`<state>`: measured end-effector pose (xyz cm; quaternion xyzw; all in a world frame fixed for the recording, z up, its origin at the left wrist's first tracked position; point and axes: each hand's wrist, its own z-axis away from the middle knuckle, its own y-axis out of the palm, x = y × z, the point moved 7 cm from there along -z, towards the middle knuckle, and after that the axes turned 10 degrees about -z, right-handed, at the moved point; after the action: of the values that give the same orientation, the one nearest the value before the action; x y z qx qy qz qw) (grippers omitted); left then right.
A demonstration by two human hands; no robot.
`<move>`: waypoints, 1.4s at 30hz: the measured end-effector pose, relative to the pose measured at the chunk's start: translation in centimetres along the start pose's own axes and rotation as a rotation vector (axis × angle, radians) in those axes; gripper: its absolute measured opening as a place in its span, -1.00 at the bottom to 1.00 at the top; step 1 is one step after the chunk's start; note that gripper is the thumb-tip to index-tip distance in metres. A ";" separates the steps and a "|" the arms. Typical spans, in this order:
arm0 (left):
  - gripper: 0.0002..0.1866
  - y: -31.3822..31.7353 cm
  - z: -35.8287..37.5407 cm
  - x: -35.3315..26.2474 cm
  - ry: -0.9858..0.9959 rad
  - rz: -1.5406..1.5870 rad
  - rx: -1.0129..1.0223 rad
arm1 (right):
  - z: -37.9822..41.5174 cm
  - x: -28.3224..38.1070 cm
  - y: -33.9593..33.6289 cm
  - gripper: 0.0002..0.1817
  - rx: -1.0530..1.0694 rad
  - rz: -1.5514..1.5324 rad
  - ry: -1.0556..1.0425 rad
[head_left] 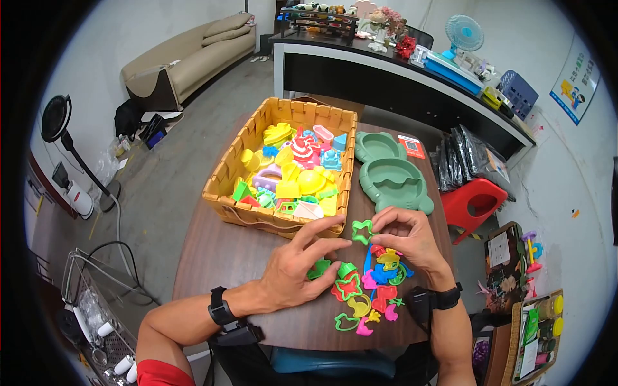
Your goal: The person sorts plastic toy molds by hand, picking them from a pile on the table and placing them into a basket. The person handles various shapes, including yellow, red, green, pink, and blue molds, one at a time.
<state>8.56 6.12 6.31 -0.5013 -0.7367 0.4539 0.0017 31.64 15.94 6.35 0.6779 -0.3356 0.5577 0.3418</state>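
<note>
My right hand pinches a green star-shaped cutter between thumb and fingers above the brown table. My left hand is just left of it, index finger stretched out, with a green piece under its fingers; whether it grips that piece is unclear. Below the hands lies a pile of small colourful cutters and molds, among them a green butterfly outline, a yellow crescent, a red piece and a blue piece.
A woven basket full of plastic toys stands behind my left hand. Green bear-shaped trays lie to its right. A red stool is beside the table, and a black-fronted desk stands behind. A sofa is at the back left.
</note>
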 end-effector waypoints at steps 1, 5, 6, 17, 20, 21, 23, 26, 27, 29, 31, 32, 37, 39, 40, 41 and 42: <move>-0.78 0.0 0.1 0.0 0.002 0.000 0.002 | -0.1 -1.0 -0.2 -0.75 -0.004 -0.020 -0.019; -0.78 0.0 0.1 0.0 0.006 0.002 0.005 | 0.0 -1.7 0.2 -0.71 0.029 -0.036 0.043; -0.78 0.1 0.2 -0.1 0.006 0.003 0.006 | 0.1 -1.3 0.3 -0.71 0.029 -0.036 0.043; -0.80 0.3 -0.2 -0.2 0.017 0.001 0.008 | -0.3 -2.1 -0.3 -0.82 0.038 0.029 0.029; -0.80 0.3 0.0 -0.2 0.018 -0.002 0.005 | -0.3 -1.3 -0.4 -0.84 -0.018 -0.015 -0.007; -0.80 0.4 -0.1 -0.3 0.017 -0.003 0.003 | -0.2 -0.9 -0.3 -0.84 -0.015 -0.014 -0.007; -0.81 0.4 -0.1 -0.3 0.016 -0.006 -0.003 | -0.2 -0.3 -0.3 -0.86 -0.041 -0.040 -0.019; -0.81 0.9 -0.5 -0.5 0.017 -0.012 -0.014 | -0.4 -1.3 -1.5 -0.86 -0.046 0.005 -0.052; -0.81 1.0 -0.7 -0.6 0.017 -0.014 -0.018 | -0.5 -1.5 -1.8 -0.86 -0.042 0.008 -0.054; -0.81 1.2 -1.2 -0.6 0.021 -0.018 -0.027 | -0.5 -2.0 -2.2 -0.84 0.002 0.037 -0.025; -0.82 1.3 -1.7 -0.6 0.026 -0.020 -0.039 | -0.6 -2.2 -2.4 -0.82 -0.012 0.029 0.007; -0.82 1.3 -1.9 -0.6 0.028 -0.021 -0.047 | -0.6 -2.4 -2.6 -0.80 -0.029 0.017 0.041; -0.82 2.7 -2.7 0.2 0.003 0.011 -0.066 | -1.0 -3.3 -5.6 -0.71 -0.027 0.055 0.042; -0.83 3.5 -3.1 0.3 0.003 0.010 -0.076 | -1.0 -3.5 -6.8 -0.66 -0.036 0.073 0.014; -0.83 3.8 -3.4 0.4 -0.004 0.024 -0.073 | -1.1 -3.2 -7.5 -0.63 -0.043 0.036 -0.032; -0.83 4.0 -3.6 0.3 0.003 0.026 -0.082 | -1.1 -2.6 -7.9 -0.60 -0.052 -0.002 -0.076; -0.83 4.3 -3.7 0.4 0.000 0.026 -0.079 | -1.0 -1.7 -8.1 -0.54 -0.051 0.025 -0.067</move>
<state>13.24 9.26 5.42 -0.5106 -0.7472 0.4247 -0.0240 37.67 21.32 4.11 0.6831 -0.3694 0.5302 0.3404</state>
